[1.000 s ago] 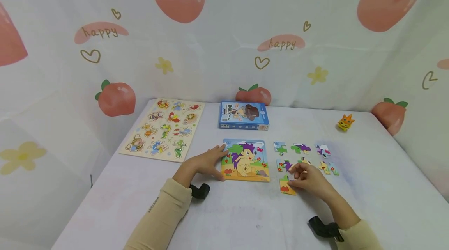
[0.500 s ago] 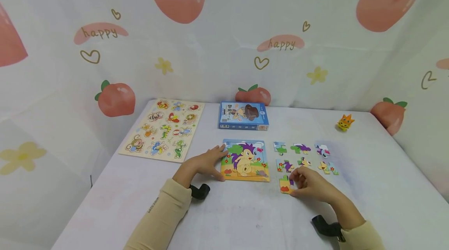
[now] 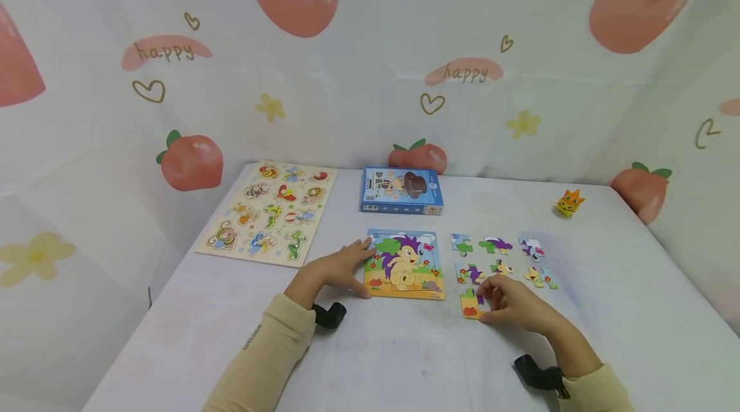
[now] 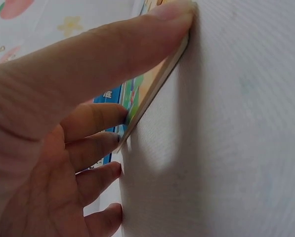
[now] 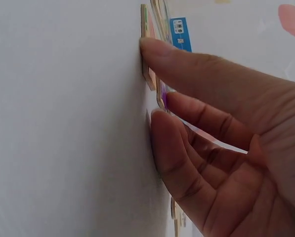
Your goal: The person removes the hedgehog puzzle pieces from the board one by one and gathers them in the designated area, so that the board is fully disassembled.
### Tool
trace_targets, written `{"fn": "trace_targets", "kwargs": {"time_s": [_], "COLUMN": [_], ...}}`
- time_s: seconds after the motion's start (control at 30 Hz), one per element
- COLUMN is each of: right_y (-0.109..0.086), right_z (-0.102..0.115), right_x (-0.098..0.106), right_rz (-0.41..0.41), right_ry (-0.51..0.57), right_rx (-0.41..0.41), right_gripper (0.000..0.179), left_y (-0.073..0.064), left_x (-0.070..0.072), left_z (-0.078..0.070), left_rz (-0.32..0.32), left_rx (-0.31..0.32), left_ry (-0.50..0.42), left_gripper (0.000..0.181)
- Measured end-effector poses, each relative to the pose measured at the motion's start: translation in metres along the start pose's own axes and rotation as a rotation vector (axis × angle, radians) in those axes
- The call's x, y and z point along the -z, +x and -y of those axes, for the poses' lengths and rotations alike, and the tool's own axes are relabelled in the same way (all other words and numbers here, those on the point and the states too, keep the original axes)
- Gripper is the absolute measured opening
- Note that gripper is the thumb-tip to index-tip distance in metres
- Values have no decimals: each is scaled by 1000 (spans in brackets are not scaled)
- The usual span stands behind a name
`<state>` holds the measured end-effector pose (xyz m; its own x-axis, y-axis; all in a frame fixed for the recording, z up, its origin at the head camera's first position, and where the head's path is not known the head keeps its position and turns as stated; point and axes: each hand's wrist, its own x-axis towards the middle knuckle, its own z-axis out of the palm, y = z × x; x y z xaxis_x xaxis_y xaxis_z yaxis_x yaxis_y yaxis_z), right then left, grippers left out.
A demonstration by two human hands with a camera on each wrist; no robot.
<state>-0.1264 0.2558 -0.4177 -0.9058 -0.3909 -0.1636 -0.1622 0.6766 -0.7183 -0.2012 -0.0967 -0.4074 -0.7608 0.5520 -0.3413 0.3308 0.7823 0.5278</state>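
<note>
My left hand (image 3: 343,268) rests at the left edge of the hedgehog puzzle board (image 3: 405,294), fingers spread. In the left wrist view the thumb (image 4: 152,37) lies at the board's near corner, and the fingertips (image 4: 118,114) touch its side. My right hand (image 3: 514,303) pinches a puzzle piece (image 3: 469,308), yellow with a red patch, low over the table. Its thumb is at the piece's near edge and the index finger at the far side. Several other puzzle pieces (image 3: 463,245) lie in rows beyond this hand.
A wooden insect puzzle board (image 3: 266,213) lies at the back left. Behind the hedgehog board is a blue box (image 3: 401,191). A small orange and yellow toy (image 3: 570,202) stands at the back right. A printed cloth backdrop (image 3: 358,90) hangs behind the table.
The right hand has shifted slightly towards the near side and lowered its grip on the yellow piece, whose purple part now shows. The left hand and the board have stayed put.
</note>
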Motion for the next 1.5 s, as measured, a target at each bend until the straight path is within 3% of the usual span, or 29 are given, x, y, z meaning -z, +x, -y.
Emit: {"fn": "trace_targets", "kwargs": {"time_s": [0.27, 0.5, 0.73, 1.03, 1.5], "right_y": [8, 32, 62, 93, 106], "right_z": [4, 20, 41, 61, 73], "right_x": [8, 8, -4, -21, -41], "right_rz": [24, 40, 48, 94, 79], "right_ry": [-47, 6, 54, 9, -1], "right_rx": [38, 48, 29, 1, -69], "right_gripper": [40, 44, 50, 50, 34], "left_y": [1, 1, 3, 3, 2], "left_x": [1, 1, 0, -1, 1], "left_z": [2, 0, 1, 2, 0], "left_rz": [-3, 1, -1, 1, 3], "left_rx": [5, 7, 11, 5, 0], "left_ry": [5, 2, 4, 4, 4], "left_gripper": [90, 89, 89, 89, 89]}}
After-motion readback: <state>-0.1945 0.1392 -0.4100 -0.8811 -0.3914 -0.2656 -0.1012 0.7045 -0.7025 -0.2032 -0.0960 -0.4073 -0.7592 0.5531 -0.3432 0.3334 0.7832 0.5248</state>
